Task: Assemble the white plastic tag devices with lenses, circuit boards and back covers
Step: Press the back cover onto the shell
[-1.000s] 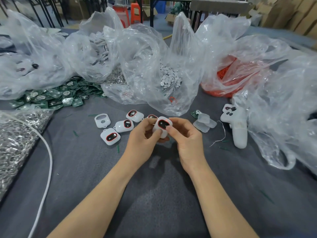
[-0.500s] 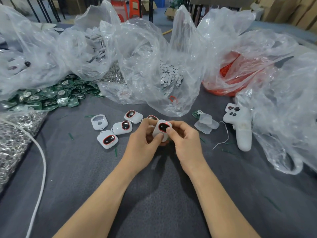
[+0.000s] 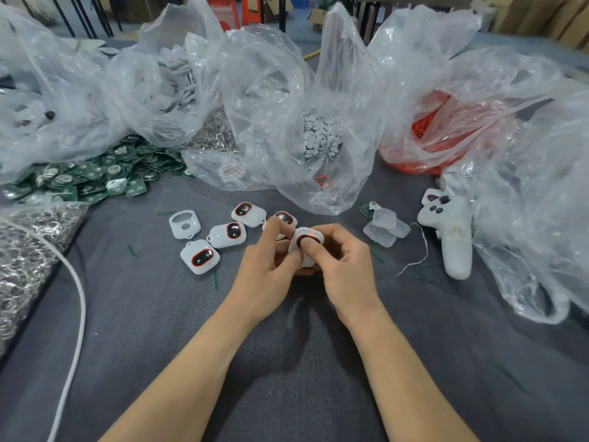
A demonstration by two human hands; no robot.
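Both hands hold one white tag device [image 3: 308,238] above the grey cloth. My left hand [image 3: 266,267] grips its left side. My right hand [image 3: 345,266] holds the right side, its thumb pressing on the dark red-ringed lens; a small red light glows near the tag's top. Three finished tags [image 3: 200,257] [image 3: 228,234] [image 3: 248,214] lie to the left, and another [image 3: 284,217] is partly hidden behind my left fingers. An empty white shell [image 3: 185,224] lies beside them. Clear back covers [image 3: 385,225] sit to the right, with a green board [image 3: 366,208] next to them.
Green circuit boards [image 3: 86,177] are heaped at the left. Clear bags hold white discs [image 3: 318,138], white parts [image 3: 178,78] and red rings [image 3: 427,129]. A white controller [image 3: 452,231] lies at the right. A bag of metal rings [image 3: 22,253] and a white cable [image 3: 78,301] lie at the left.
My right thumb has slid onto the tag's lens and a red light now shows on the tag. My left forefinger has lifted. The tags on the cloth have not moved.
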